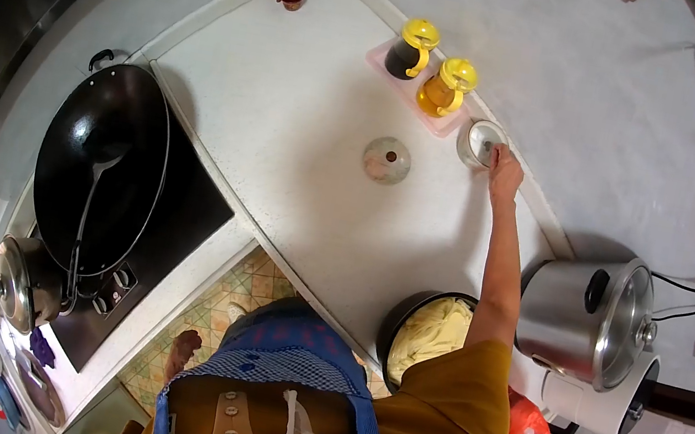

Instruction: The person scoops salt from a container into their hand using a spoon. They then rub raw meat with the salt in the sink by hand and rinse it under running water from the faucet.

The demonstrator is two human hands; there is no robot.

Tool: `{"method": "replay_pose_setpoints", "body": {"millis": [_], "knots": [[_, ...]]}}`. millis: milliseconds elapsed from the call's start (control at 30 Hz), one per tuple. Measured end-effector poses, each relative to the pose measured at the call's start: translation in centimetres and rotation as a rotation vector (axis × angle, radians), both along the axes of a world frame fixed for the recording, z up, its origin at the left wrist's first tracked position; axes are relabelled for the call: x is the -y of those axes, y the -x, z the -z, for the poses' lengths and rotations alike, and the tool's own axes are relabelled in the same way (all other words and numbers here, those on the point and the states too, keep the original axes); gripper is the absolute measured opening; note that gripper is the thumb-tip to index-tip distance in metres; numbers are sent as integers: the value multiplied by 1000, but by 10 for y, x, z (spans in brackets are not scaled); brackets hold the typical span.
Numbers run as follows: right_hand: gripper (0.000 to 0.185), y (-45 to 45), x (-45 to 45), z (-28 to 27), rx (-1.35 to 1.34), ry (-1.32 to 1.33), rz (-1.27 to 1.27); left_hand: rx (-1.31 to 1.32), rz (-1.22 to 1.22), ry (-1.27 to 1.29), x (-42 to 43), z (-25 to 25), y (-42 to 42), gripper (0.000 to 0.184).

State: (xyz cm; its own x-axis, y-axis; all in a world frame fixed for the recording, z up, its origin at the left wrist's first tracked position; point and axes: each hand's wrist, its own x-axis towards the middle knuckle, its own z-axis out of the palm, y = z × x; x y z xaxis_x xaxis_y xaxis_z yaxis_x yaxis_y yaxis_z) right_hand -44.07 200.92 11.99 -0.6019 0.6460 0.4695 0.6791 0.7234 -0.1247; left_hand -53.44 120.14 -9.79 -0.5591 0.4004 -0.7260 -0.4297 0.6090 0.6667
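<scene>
My right hand (506,172) is stretched out over a small white jar (471,149) near the back wall. Its fingers are pinched together at the rim, and what they hold, if anything, is too small to make out. A round patterned lid with a dark knob (386,161) lies on the white counter (316,184), left of the jar. Beside the jar, a pink tray (440,125) bears a jug of dark liquid (402,57) and a jug of golden oil (433,95), both yellow-topped. My left hand (182,351) hangs low at my side, its fingers unclear.
A black wok (115,139) with a ladle (92,200) in it sits on the stove at left, by a lidded pot (15,281). On the right are a black pot of pale yellow strips (428,338), a steel cooker (578,304) and a red bag (526,430).
</scene>
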Motion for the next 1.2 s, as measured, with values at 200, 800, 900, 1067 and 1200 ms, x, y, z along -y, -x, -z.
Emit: {"method": "replay_pose_setpoints", "body": {"millis": [200, 800, 900, 1067, 1200], "knots": [[8, -12, -23, 7, 156, -145, 124, -238, 305, 164, -40, -21, 8, 27], [18, -29, -30, 12, -233, 525, 268, -8, 667, -199, -252, -197, 93, 36], [18, -32, -28, 14, -351, 652, 296, 212, 551, -426, -330, -247, 102, 35], [18, -33, -18, 6, -531, 847, 323, 661, 402, -837, -460, -247, 94, 39], [15, -37, -18, 6, -697, 966, 229, 922, 207, -991, -569, -231, 79, 36]]}}
